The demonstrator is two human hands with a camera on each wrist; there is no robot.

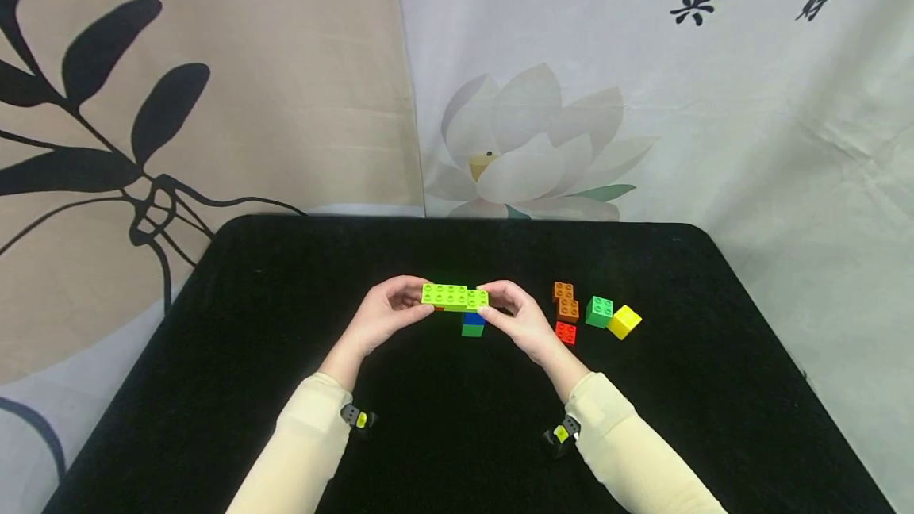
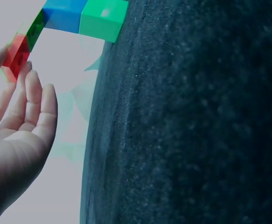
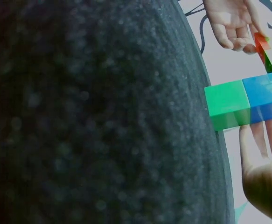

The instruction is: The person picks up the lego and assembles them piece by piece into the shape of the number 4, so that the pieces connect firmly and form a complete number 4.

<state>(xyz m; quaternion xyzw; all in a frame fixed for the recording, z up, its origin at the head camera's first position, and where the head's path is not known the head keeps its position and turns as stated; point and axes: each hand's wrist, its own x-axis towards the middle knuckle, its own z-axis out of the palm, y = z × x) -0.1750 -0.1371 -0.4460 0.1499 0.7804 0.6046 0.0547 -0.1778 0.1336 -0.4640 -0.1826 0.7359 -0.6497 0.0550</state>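
Both hands hold one joined build of toy building bricks. Its top is a lime-green row of bricks (image 1: pixel 444 296) with studs facing up. A blue brick (image 2: pixel 65 16) hangs under the row's right part, and a green brick (image 2: pixel 103 20) forms the foot below it. Beneath the left end is a red brick (image 2: pixel 18 53). My left hand (image 1: pixel 385 314) pinches that left end between thumb and fingers. At the opposite end, my right hand (image 1: pixel 520 319) grips the lime-green row, thumb at the front; the right wrist view shows its fingers partly hidden behind the blue brick.
Loose bricks lie to the right of my right hand: two orange-brown bricks (image 1: pixel 568 310), a red brick (image 1: pixel 566 333), a green brick (image 1: pixel 599 312) and a yellow brick (image 1: pixel 624 322). The black table (image 1: pixel 457 435) ends at a patterned cloth backdrop (image 1: pixel 321 86).
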